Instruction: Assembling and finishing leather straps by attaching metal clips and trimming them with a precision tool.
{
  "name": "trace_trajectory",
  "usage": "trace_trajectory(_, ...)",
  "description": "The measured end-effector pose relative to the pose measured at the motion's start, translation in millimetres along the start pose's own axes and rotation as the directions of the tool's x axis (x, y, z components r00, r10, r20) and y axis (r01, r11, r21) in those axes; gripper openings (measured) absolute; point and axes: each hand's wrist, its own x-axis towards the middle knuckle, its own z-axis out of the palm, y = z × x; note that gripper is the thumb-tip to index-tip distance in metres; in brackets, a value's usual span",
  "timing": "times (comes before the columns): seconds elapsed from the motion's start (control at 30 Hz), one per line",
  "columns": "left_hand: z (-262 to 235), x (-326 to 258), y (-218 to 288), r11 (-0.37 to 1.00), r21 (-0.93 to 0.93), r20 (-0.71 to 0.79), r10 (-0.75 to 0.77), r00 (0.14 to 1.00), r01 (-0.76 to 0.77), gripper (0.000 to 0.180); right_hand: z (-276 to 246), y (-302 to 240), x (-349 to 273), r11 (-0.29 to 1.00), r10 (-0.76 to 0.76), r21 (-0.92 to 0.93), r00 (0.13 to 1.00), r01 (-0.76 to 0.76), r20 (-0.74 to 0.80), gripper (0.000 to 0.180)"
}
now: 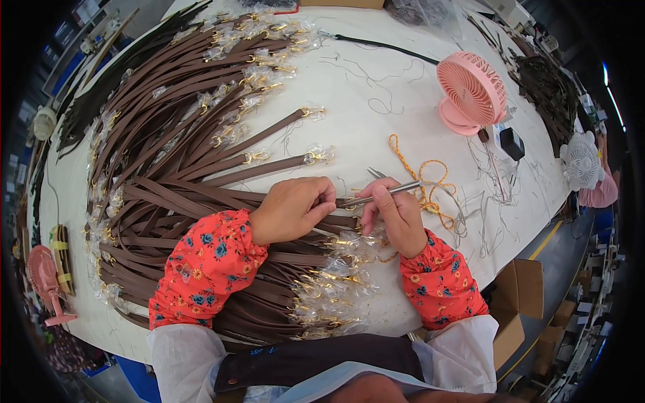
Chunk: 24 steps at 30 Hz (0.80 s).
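Observation:
My left hand (295,208) is closed, its fingers pinched near the end of a brown strap (232,196) that runs under it from the left. Just right of it, my right hand (395,221) is closed around a slim silver metal tool (396,190). The tool's long bar points left toward the left fingertips, and a thin pointed piece shows above the knuckles. Whether it is snips or tweezers I cannot tell. Many more brown straps (168,87) lie piled under and around my left forearm. Their gold clasps are wrapped in clear plastic (336,285).
A pink fan (470,91) stands at the far right of the white table (336,141). Orange cord (430,181) lies beyond my right hand, with loose threads (383,80) farther back. A black strap (386,46) stretches toward the fan. An open carton (521,295) stands off the right edge.

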Motion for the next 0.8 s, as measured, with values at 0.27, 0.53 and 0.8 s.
trace_trajectory(0.27, -10, 3, -4, 0.986, -0.109, 0.234, -0.099, 0.967, 0.127, 0.016, -1, -3, 0, 0.999, -0.002, 0.041, 1.000, 0.003, -0.023, 0.039)
trace_trajectory(0.53, 10, 8, -2, 0.995, 0.095, -0.060, -0.027, 0.998, 0.033, 0.015, -2, 7, 5, 0.964, -0.145, 0.195, 0.973, 0.180, -0.179, 0.034)
trace_trajectory(0.8, 17, 10, -5, 0.990, 0.111, -0.094, -0.072, 0.993, 0.082, 0.012, -3, 4, 2, 0.986, -0.106, 0.112, 0.985, 0.121, -0.134, 0.033)
